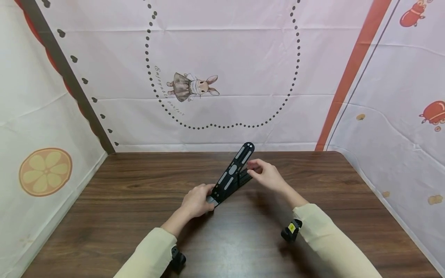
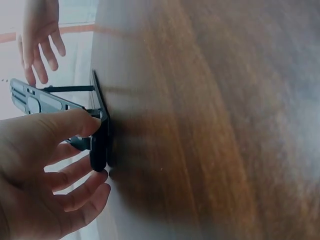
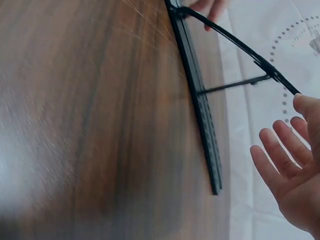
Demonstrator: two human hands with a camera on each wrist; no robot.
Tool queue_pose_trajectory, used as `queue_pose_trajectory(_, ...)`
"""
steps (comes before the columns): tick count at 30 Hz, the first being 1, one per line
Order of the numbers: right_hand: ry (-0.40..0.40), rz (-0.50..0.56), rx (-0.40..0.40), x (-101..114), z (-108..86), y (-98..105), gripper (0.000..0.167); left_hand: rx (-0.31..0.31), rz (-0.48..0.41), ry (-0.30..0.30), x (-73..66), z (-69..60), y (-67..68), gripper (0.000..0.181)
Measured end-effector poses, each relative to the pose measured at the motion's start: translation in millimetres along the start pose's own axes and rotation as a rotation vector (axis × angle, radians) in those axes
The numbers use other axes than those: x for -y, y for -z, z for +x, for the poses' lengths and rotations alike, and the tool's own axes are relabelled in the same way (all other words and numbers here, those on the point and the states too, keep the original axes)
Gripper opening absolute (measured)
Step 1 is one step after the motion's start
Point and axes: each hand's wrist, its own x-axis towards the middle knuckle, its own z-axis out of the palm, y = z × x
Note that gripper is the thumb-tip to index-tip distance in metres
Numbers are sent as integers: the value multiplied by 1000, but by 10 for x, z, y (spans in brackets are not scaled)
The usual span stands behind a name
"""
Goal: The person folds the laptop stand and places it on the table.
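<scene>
A black folding laptop stand (image 1: 233, 170) with pale grey pads is partly unfolded, its upper plate raised at an angle over the lower bar on the table. A thin strut (image 3: 235, 85) joins the two in the right wrist view. My left hand (image 1: 197, 200) grips the hinge end, thumb on one side and fingers curled round the other. Beside the raised plate is my right hand (image 1: 267, 175), its fingers (image 3: 275, 150) spread and loosely extended. The right thumb overlaps the plate's end in the right wrist view; I cannot tell whether it touches.
The stand lies on a brown wood-grain table (image 1: 139, 173). Behind it and at both sides hangs a white printed cloth (image 1: 222, 58) with a rabbit figure and dotted line. A small black device is strapped at each wrist.
</scene>
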Motion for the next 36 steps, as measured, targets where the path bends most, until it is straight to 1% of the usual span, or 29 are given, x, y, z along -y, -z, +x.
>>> queue_pose_trajectory(5,-52,-23,27,-21,27,178,50,30,14,-35,35,12,24,63)
queue_pose_trajectory(8,-80,-9,44,-21,27,257,60,52,17,-61,54,14,50,63)
queue_pose_trajectory(10,-76,10,55,-18,29,296,64,69,20,-70,65,17,66,63)
queue_pose_trajectory(18,44,95,80,-54,50,402,61,114,56,-69,121,45,83,62)
queue_pose_trajectory(23,79,183,98,-63,61,408,54,126,58,-80,147,50,98,63)
queue_pose_trajectory(27,75,227,86,-52,61,404,49,107,51,-85,162,44,107,63)
queue_pose_trajectory(30,55,236,78,-35,58,415,48,63,61,-78,181,38,112,58)
queue_pose_trajectory(32,38,240,76,-23,56,422,47,25,70,-58,202,31,118,53)
queue_pose_trajectory(36,33,235,82,-25,61,414,47,-30,86,14,268,9,131,44)
